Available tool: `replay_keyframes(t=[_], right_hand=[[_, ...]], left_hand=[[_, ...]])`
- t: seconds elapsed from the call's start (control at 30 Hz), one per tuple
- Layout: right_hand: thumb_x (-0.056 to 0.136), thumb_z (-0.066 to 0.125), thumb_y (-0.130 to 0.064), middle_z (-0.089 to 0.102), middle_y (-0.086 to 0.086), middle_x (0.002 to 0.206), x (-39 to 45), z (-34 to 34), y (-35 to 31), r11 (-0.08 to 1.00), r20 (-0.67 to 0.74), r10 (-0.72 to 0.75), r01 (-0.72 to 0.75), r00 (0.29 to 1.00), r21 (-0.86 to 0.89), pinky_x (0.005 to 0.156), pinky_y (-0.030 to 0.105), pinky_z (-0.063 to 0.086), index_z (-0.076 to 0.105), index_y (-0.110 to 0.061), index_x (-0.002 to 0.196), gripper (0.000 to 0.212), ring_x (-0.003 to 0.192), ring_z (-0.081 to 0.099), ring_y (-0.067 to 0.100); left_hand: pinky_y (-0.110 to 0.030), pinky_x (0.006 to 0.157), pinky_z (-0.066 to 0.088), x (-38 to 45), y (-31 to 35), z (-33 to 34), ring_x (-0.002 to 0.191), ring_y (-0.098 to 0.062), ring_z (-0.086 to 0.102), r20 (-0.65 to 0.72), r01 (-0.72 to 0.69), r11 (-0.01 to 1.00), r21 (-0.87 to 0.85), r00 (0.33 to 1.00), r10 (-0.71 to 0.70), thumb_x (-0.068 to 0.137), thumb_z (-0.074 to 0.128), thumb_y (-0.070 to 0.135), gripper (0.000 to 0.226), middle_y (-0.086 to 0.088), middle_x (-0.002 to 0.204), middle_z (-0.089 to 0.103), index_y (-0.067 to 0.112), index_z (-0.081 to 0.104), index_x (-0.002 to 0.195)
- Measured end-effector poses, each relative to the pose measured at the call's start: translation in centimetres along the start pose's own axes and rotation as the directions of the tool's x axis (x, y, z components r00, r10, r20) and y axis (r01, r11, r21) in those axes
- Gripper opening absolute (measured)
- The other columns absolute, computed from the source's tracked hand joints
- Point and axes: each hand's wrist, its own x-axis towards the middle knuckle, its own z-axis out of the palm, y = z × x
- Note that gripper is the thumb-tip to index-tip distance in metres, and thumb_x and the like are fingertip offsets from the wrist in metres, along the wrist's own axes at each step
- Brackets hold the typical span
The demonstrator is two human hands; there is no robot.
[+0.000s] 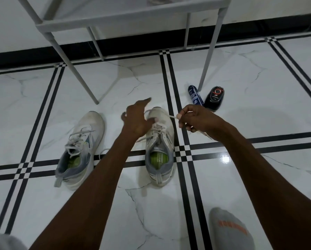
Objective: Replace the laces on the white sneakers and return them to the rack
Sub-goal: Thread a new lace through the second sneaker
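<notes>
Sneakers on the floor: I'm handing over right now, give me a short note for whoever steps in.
Left hand: over the right sneaker, fingers pinching its lace near the toe-end eyelets.
Right hand: gripping the lace end, pulled out to the side.
Left sneaker: on the floor, lace loose and untied.
Rack: just beyond the shoes; neither sneaker is on it.
Done: can't tell which laces these are.
Left: finish lacing both, return them to the rack.
</notes>
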Motion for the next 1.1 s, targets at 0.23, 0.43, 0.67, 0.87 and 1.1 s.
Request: replay_keyframes(t=[0.23, 0.43, 0.67, 0.87, 1.1], right_hand=[[0.097, 0.062, -0.023, 0.076, 0.008, 0.087, 0.1, 1.0, -0.7, 0.998, 0.020, -0.037, 0.038, 0.999, -0.045, 0.054, 0.020, 0.043, 0.058, 0.000, 0.110, 0.026, 0.060, 0.053, 0.010], [0.097, 0.062, -0.019, 0.076, 0.011, 0.089, 0.2, 1.6, -1.1, 0.999, 0.034, -0.044, 0.045, 0.998, -0.026, 0.057, 0.024, 0.042, 0.056, 0.001, 0.114, 0.027, 0.061, 0.056, 0.010], [0.098, 0.061, -0.025, 0.076, 0.009, 0.093, -0.3, 2.4, -1.5, 0.990, 0.145, -0.128, 0.134, 0.981, -0.037, 0.058, 0.022, 0.046, 0.061, -0.006, 0.111, 0.023, 0.069, 0.061, 0.014], [0.103, 0.051, -0.018, 0.076, -0.001, 0.105, 0.1, 2.5, -1.7, 0.985, 0.178, -0.162, 0.170, 0.971, -0.029, 0.071, 0.024, 0.055, 0.064, -0.010, 0.118, 0.021, 0.094, 0.073, 0.012], [0.094, 0.066, -0.024, 0.076, 0.001, 0.081, 2.4, 4.2, -0.1, 0.940, -0.092, -0.269, 0.240, 0.959, -0.241, 0.068, 0.020, 0.053, 0.069, -0.009, 0.093, 0.015, 0.069, 0.072, 0.010]], left_hand=[[-0.059, 0.110, 0.023, -0.6, 1.0, 0.3, 0.107, -0.009, 0.061, -0.122, -0.059, 0.990, 0.125, 0.990, 0.074, 0.096, 0.064, 0.032, 0.012, 0.021, 0.092, 0.071, 0.039, 0.074, 0.095], [-0.042, 0.108, 0.036, -1.6, 1.8, -0.1, 0.109, 0.000, 0.058, 0.059, -0.184, 0.968, -0.173, 0.979, 0.197, 0.086, 0.077, 0.035, 0.030, 0.013, 0.115, 0.072, 0.032, 0.074, 0.115], [-0.043, 0.095, 0.022, -1.9, 1.1, -0.5, 0.097, 0.001, 0.053, -0.088, -0.090, 0.996, -0.017, 0.992, 0.088, 0.094, 0.067, 0.041, 0.012, 0.019, 0.095, 0.074, 0.034, 0.076, 0.090], [-0.041, 0.090, 0.043, -3.2, 0.0, -0.3, 0.097, -0.011, 0.062, -0.171, -0.085, 0.986, -0.145, 0.984, 0.060, 0.084, 0.075, 0.034, 0.017, 0.012, 0.102, 0.070, 0.032, 0.071, 0.100], [-0.008, 0.060, 0.044, -6.0, -1.3, 0.2, 0.069, 0.004, 0.061, 0.143, 0.039, 0.989, -0.141, 0.990, -0.019, 0.078, 0.084, 0.038, 0.021, 0.010, 0.079, 0.072, 0.020, 0.077, 0.085]])
